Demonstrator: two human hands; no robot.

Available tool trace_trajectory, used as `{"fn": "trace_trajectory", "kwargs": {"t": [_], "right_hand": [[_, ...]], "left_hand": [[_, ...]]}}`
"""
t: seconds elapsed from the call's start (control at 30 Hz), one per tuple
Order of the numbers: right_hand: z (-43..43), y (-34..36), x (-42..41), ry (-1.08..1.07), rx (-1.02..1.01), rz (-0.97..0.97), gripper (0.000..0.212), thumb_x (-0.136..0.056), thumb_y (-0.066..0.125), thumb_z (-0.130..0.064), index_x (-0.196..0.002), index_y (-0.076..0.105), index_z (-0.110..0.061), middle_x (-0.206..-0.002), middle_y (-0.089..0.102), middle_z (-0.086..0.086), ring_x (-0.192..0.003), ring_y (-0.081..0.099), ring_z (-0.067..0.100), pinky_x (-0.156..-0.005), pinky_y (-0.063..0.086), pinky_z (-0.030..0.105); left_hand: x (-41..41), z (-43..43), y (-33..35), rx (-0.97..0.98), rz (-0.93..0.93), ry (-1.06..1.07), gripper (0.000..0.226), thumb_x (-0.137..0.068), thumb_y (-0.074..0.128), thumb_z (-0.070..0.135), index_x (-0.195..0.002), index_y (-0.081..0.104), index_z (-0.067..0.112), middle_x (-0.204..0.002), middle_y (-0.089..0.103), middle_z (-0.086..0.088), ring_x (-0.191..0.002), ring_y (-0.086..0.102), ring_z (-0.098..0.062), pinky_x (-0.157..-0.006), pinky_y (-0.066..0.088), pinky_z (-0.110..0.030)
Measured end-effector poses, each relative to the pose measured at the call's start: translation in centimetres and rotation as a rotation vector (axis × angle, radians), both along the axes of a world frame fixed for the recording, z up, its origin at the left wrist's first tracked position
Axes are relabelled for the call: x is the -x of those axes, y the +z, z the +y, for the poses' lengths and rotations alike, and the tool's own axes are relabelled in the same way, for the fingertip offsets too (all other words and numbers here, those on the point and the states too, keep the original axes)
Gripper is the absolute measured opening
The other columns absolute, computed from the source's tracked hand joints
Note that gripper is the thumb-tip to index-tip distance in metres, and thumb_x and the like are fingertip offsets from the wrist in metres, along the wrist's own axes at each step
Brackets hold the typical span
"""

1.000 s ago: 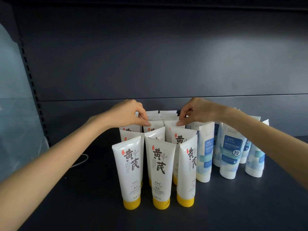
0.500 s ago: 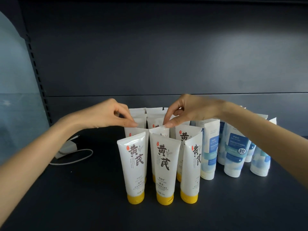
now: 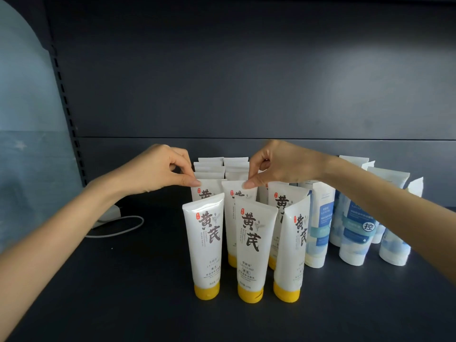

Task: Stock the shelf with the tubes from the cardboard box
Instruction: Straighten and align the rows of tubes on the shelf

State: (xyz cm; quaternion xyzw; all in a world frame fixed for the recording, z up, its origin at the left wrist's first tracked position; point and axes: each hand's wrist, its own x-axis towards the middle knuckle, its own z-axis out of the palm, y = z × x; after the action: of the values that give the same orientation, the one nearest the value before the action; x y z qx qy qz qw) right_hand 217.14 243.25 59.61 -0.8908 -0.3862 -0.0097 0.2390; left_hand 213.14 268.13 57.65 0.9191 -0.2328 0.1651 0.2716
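Since one second ago both hands have come forward from the back rows to the second row, and in the last half second they hardly moved. The left hand (image 3: 158,169) has curled fingers, and its thumb and forefinger pinch the top edge of the left second-row tube (image 3: 209,191). The right hand (image 3: 283,166) pinches in the same way the top edge of the middle second-row tube (image 3: 238,193). Both tubes stand upright on the dark shelf (image 3: 123,292), behind three front tubes (image 3: 254,250) with yellow caps down. The back tubes (image 3: 235,160) stand in rows behind. Just beside at right stand blue-and-white tubes (image 3: 355,228). A white cable (image 3: 142,220) lies at left
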Motion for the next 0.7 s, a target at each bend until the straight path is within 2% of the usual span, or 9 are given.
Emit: {"fn": "trace_trajectory", "kwargs": {"t": [0.13,0.27,0.43,0.53,0.7], "right_hand": [[0.05,-0.13,-0.41,-0.037,0.011,-0.023,0.016,-0.077,0.076,-0.031,-0.065,0.068,-0.024,-0.06,0.062,-0.015,-0.063,0.053,-0.001,-0.093,0.049,0.034],[0.08,-0.23,-0.61,-0.056,0.006,-0.029,0.015,-0.077,0.076,-0.031,-0.067,0.069,-0.022,-0.062,0.062,-0.014,-0.063,0.053,-0.001,-0.092,0.048,0.03],[-0.07,-0.03,-0.45,-0.04,0.0,0.006,0.019,-0.078,0.076,-0.03,-0.063,0.067,-0.022,-0.057,0.059,-0.016,-0.059,0.05,-0.002,-0.075,0.044,0.019],[-0.16,0.11,-0.34,-0.04,0.016,0.021,0.02,-0.077,0.076,-0.031,-0.062,0.066,-0.022,-0.061,0.06,-0.013,-0.059,0.049,-0.002,-0.075,0.043,0.019],[-0.22,0.24,-0.02,-0.046,0.028,0.034,0.022,-0.078,0.075,-0.031,-0.06,0.064,-0.022,-0.054,0.055,-0.016,-0.054,0.046,-0.002,-0.068,0.04,0.017]], "left_hand": [[-0.4,0.23,-0.18,-0.026,-0.038,0.038,0.004,-0.073,0.076,0.022,-0.073,0.075,0.018,-0.077,0.06,0.003,-0.058,0.051,0.008,-0.058,0.036,-0.004],[-0.71,0.7,-0.38,-0.032,-0.053,0.057,0.005,-0.072,0.076,0.027,-0.071,0.075,0.023,-0.076,0.061,0.005,-0.06,0.051,0.005,-0.057,0.035,-0.006],[-0.63,0.95,-0.22,-0.048,-0.03,0.063,0.008,-0.071,0.075,0.029,-0.072,0.075,0.021,-0.077,0.061,0.006,-0.063,0.052,0.005,-0.057,0.035,-0.005],[-0.41,0.8,-0.06,-0.053,-0.02,0.064,0.009,-0.072,0.076,0.027,-0.074,0.076,0.019,-0.078,0.061,0.005,-0.062,0.052,0.006,-0.057,0.034,-0.004],[-0.21,0.76,-0.05,-0.044,0.006,0.071,0.012,-0.07,0.074,0.034,-0.073,0.075,0.022,-0.078,0.061,0.006,-0.063,0.052,0.005,-0.057,0.034,-0.005]]}}
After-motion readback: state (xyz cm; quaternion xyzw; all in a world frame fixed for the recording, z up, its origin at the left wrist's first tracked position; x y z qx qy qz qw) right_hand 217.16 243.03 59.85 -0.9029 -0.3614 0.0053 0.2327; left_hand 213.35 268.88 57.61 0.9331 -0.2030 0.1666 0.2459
